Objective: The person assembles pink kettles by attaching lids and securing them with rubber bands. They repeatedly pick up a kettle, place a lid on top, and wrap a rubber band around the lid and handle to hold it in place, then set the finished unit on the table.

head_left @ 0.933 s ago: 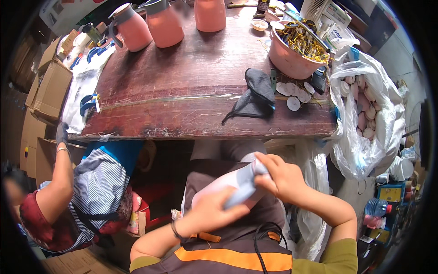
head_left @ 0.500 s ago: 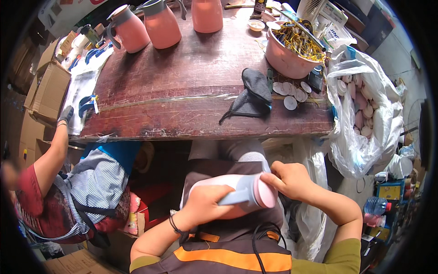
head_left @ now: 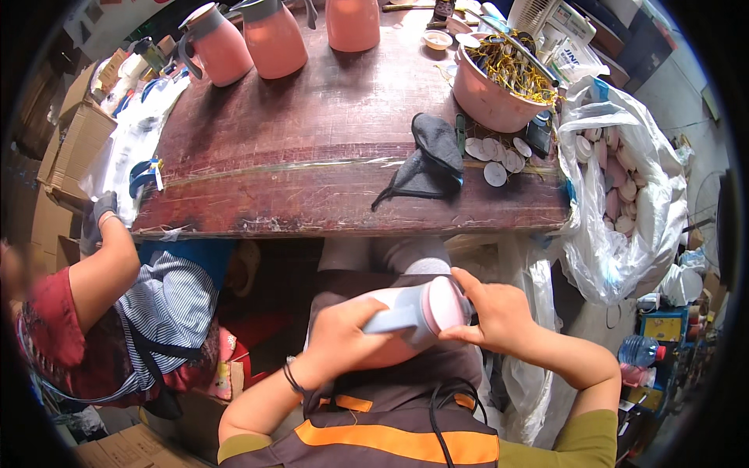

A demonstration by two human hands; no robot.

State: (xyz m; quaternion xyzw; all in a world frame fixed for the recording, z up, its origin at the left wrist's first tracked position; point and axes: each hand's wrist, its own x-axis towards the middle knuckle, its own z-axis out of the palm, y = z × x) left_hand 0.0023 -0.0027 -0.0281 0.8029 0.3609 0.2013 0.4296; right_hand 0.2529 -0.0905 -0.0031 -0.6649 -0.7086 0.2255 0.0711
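A pink jug [head_left: 384, 355] with a grey collar and grey handle lies tilted across my lap, its top end toward my right. My left hand [head_left: 343, 331] is wrapped round the body and handle. At the top end, the thumb and fingers of my right hand [head_left: 503, 313] grip a pink round lid [head_left: 447, 303] by its rim. The lid sits at the grey collar; whether it is seated or loose I cannot tell. The underside of the jug is hidden by my left hand and lap.
Three pink jugs [head_left: 275, 43] stand at the back of the wooden table [head_left: 312, 187]. A dark grey cloth [head_left: 429, 160], white discs [head_left: 495, 174] and a pink tub [head_left: 499, 97] are on the right. Beside the table hangs a plastic bag [head_left: 601, 249]. A co-worker [head_left: 101, 273] sits left.
My right hand has shifted from one edge of the lid to a wider grip across its rim, and the jug has turned a little. The co-worker's hand has drawn nearer the table's edge.
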